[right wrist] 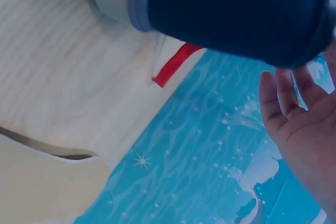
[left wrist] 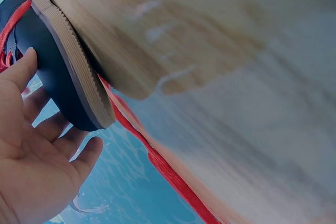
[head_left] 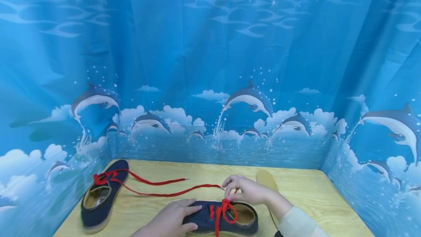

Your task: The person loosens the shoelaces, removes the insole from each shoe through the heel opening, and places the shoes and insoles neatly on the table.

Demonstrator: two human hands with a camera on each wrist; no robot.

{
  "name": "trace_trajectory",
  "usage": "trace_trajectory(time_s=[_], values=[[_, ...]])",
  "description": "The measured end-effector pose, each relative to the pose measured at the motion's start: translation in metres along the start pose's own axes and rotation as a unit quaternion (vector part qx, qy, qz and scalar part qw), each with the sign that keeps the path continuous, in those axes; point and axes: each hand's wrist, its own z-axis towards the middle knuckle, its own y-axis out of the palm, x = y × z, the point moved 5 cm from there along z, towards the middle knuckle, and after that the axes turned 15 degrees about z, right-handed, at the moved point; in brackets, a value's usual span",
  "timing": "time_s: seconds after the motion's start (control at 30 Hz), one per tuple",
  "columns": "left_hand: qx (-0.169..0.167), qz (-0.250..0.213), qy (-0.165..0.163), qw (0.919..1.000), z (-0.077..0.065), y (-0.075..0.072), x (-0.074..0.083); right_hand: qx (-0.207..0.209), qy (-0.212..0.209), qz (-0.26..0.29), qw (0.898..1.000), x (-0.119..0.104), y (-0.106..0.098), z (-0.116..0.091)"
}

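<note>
A navy shoe (head_left: 204, 218) with red laces stands near the front of the table, toe to the left. My left hand (head_left: 171, 215) holds its toe, thumb on the near side and fingers across the far side; the left wrist view shows the thumb against the navy upper (left wrist: 58, 82). Over the shoe's opening, my right hand (head_left: 245, 190) pinches part of the red shoelace (head_left: 227, 204), which is looped at the throat. One lace end hangs down the near side. In the right wrist view the shoe's heel (right wrist: 231, 19) hides my right fingertips.
A second navy shoe (head_left: 111, 202) stands at the table's left, its two long red laces (head_left: 171, 194) stretched rightward across the wood. A tan sole-shaped piece (head_left: 267, 179) lies behind my right forearm. A blue dolphin-print curtain (head_left: 210, 65) encloses the back and sides.
</note>
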Motion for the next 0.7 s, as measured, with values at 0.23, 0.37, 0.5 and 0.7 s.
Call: trace_trajectory(time_s=[0.23, 0.37, 0.5, 0.7], values=[[0.004, 0.001, 0.005, 1.0, -0.001, -0.001, 0.001, 0.056, 0.011, -0.024, 0.998, -0.002, -0.016, 0.0], [0.003, 0.004, 0.004, 1.0, -0.001, -0.001, 0.001, 0.125, 0.015, -0.02, 0.992, -0.001, -0.029, -0.001], [0.001, 0.001, 0.002, 1.0, -0.001, -0.001, 0.001, 0.212, 0.019, -0.026, 0.977, 0.003, -0.045, -0.003], [-0.002, 0.0, -0.003, 1.0, 0.0, 0.001, 0.0, 0.289, 0.046, -0.039, 0.956, 0.013, -0.065, -0.005]])
